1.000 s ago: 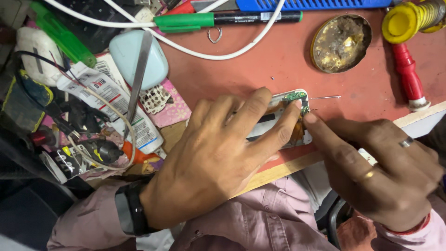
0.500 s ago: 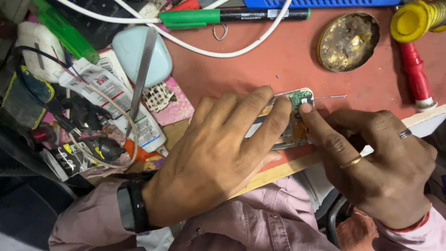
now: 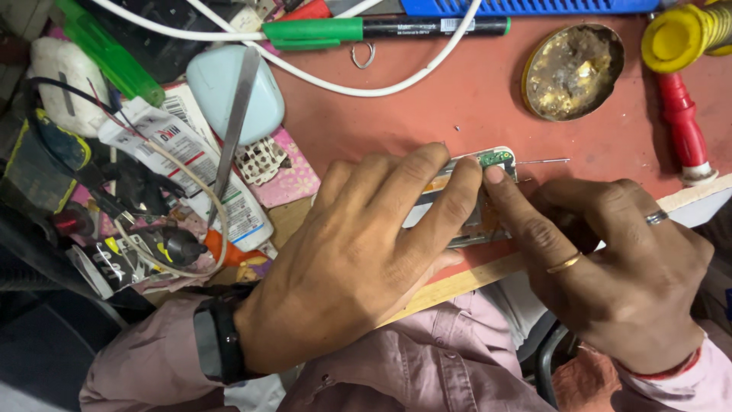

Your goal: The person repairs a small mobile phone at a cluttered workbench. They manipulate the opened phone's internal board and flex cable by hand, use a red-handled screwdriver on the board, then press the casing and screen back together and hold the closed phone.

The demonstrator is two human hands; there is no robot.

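Pinning the opened phone [image 3: 488, 164] flat on the red bench [image 3: 457, 99], left hand [image 3: 358, 263] presses with spread fingers; right hand [image 3: 610, 267] pokes its forefinger at the green board, perhaps seating a part. Best done with steady downward pressure, no sliding.

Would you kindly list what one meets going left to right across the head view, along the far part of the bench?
Green tool → pale blue case → green marker → round tin → red screwdriver.
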